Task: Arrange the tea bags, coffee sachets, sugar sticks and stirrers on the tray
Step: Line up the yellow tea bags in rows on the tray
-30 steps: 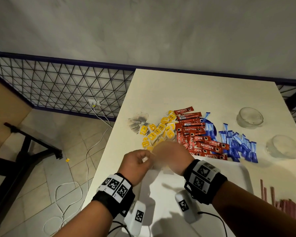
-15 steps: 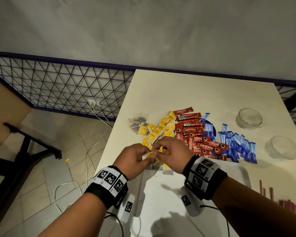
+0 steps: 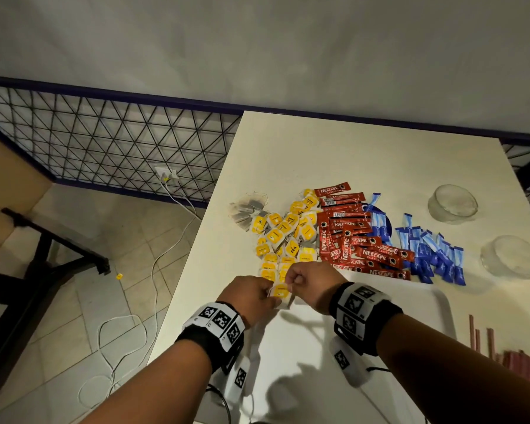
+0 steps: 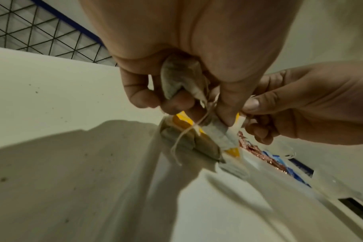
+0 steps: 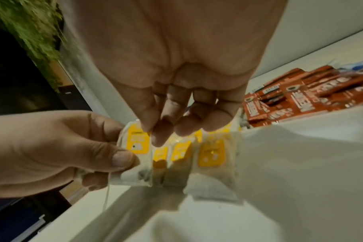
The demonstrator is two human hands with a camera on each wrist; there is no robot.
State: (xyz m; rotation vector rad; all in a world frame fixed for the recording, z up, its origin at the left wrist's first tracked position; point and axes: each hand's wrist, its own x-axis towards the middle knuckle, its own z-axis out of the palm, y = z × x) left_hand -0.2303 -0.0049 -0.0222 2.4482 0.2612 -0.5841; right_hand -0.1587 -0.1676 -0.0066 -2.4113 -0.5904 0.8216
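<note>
A pile of yellow-tagged tea bags [image 3: 283, 234] lies on the table beside red coffee sachets [image 3: 354, 238] and blue sugar sticks [image 3: 426, 252]. Brown stirrers [image 3: 484, 335] lie at the right edge. My left hand [image 3: 251, 295] and right hand [image 3: 309, 281] meet over the far rim of the white tray [image 3: 441, 304]. Both pinch one tea bag [image 3: 280, 292] between them. In the right wrist view, the left thumb presses the bag [image 5: 138, 147] while the right fingertips [image 5: 155, 131] pinch its yellow tag. A few more tea bags [image 5: 210, 153] stand beside it.
Two clear glass bowls [image 3: 452, 203] [image 3: 513, 255] stand upside down at the table's right. Loose untagged tea bags [image 3: 247, 208] lie at the pile's left. The table's left edge drops to a tiled floor with a white cable [image 3: 153, 270].
Both hands have moved a little forward to the tray's far rim and settled. The earlier blur is gone and the tea bag between them now shows clearly.
</note>
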